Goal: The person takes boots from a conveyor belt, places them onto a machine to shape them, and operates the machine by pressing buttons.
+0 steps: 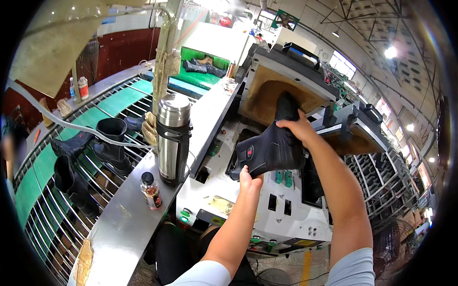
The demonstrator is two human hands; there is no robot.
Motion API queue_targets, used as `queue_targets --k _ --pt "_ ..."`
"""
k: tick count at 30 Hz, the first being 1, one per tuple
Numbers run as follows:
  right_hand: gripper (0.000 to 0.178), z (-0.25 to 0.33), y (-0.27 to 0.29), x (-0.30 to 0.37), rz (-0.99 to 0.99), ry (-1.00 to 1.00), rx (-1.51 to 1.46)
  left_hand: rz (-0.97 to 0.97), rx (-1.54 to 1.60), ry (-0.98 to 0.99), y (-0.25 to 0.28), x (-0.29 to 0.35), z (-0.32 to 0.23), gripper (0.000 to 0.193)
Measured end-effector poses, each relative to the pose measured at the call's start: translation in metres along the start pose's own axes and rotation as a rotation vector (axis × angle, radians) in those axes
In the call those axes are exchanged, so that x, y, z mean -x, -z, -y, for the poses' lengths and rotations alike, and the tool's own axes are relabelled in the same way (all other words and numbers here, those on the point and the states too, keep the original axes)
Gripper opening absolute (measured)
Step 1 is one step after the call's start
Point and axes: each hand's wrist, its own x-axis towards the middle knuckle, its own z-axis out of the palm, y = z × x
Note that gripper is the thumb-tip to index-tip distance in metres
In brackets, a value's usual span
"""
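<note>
Centre of frame: a black boot (268,147), the right hand (299,127) gripping its foot, the left hand (251,179) holding the shaft near its opening. Probably moderately heavy, flexible-shafted, stiff-soled; foot and shaft offer firm holds.

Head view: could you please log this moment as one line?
black boot: held, tilted; left hand: at shaft; right hand: at foot; steel flask: upright

We can't see all of the left hand (251,182) or right hand (298,128) behind the held black boot (269,148); way left of it, we've got one blurry, cut-off person (8,148).
</note>
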Motion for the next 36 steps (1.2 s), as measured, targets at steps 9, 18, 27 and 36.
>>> queue_targets --k 9,18,27,36 --pt "0.119 0.024 -0.046 -0.086 0.058 -0.043 0.527 -0.060 0.157 0.024 -0.010 -0.057 0.026 0.040" --pt "0.117 -0.020 -0.075 -0.121 0.084 -0.011 0.609 -0.022 0.152 0.046 0.007 -0.050 0.031 0.052" --pt "0.116 -0.045 -0.111 -0.118 0.200 -0.195 0.514 0.611 -0.535 0.724 0.082 0.136 -0.015 0.028" --pt "0.113 -0.089 -0.169 -0.080 0.264 -0.324 0.651 -0.011 -1.111 0.444 0.198 0.190 -0.201 0.022"
